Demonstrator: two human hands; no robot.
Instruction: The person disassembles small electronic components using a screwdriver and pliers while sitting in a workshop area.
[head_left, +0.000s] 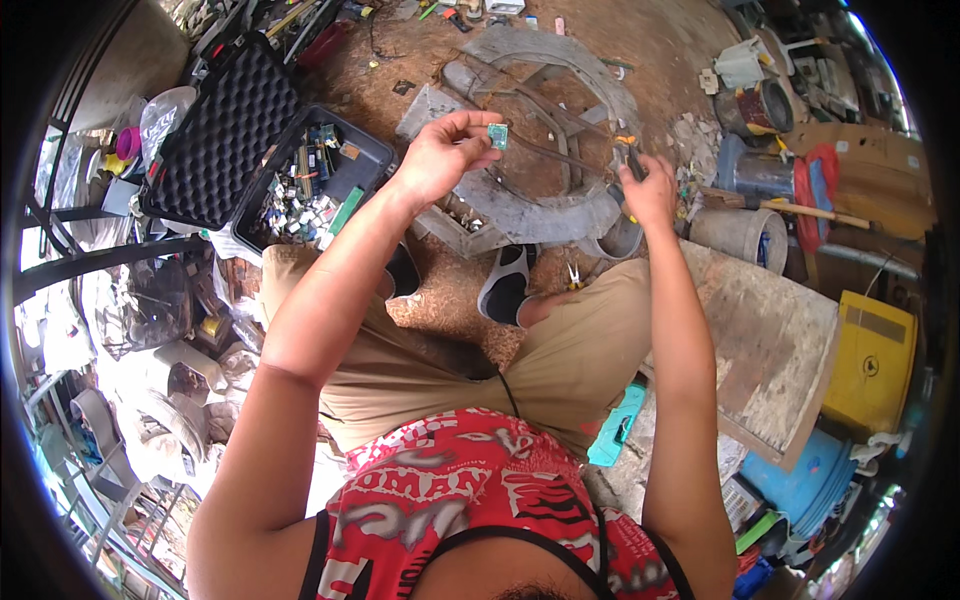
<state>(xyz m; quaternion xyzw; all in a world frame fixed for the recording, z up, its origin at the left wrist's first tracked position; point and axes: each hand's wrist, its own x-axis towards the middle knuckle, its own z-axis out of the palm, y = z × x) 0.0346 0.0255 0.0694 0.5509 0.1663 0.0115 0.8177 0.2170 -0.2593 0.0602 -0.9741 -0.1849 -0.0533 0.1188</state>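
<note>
My left hand [446,152] pinches a small green circuit board [498,136] between thumb and fingertips, held up over the left side of a round grey metal frame [590,215]. At that frame's right side, my right hand [650,188] is closed round a dark hand tool [633,160] with orange-yellow parts, which looks like pliers. Its working end is too small to make out. Left of my left forearm lies an open black case [375,150], its lid lined with egg-crate foam [225,135]. Green boards and many small pale pieces [305,205] fill part of it.
Between my feet and the frame, small pliers [573,276] lie on the brown floor. A wooden board [760,340], a yellow case [870,360] and a blue bucket [800,480] stand to my right. Metal buckets [740,235] sit farther up. Clutter and white bags [150,400] crowd my left.
</note>
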